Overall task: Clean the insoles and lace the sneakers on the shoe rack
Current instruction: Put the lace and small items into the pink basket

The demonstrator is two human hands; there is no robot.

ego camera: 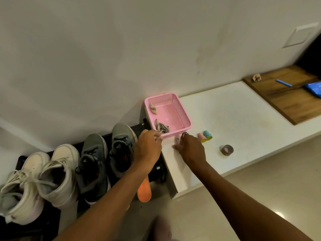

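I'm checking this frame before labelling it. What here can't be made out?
- Orange insole: upper part hidden behind the left hand and forearm.
- Small tube by the pink basket: partly covered by the right hand; label too small.
- Blue packet: cut off by the right edge.

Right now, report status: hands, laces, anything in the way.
Left hand pinching the striped lace bundle at the pink basket rim. Right hand open, reaching a small tube on the white counter. Nothing blocking.
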